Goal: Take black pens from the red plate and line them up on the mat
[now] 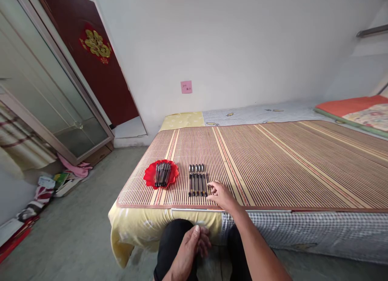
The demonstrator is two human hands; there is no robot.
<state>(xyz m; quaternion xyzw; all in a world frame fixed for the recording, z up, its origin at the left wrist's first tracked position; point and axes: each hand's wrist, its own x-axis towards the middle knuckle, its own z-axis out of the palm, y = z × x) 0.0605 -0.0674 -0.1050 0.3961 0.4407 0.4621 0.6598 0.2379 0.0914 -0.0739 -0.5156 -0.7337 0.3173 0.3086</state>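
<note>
Several dark pens lie side by side in a row on the striped mat, their caps toward the wall. My right hand is at the right end of this row. Its thumb and fingers are apart and curved close to the last pen; whether they touch it I cannot tell. To the left, a red scalloped dish holds a bunch of similar pens. My left hand rests low over my lap with its fingers loosely bent and apart, holding nothing I can see.
The striped mat covers a bed with yellow and checked cloth hanging at its front edge. A pink note is stuck on the wall. Folded bedding lies at the far right. A glass-panelled door stands left.
</note>
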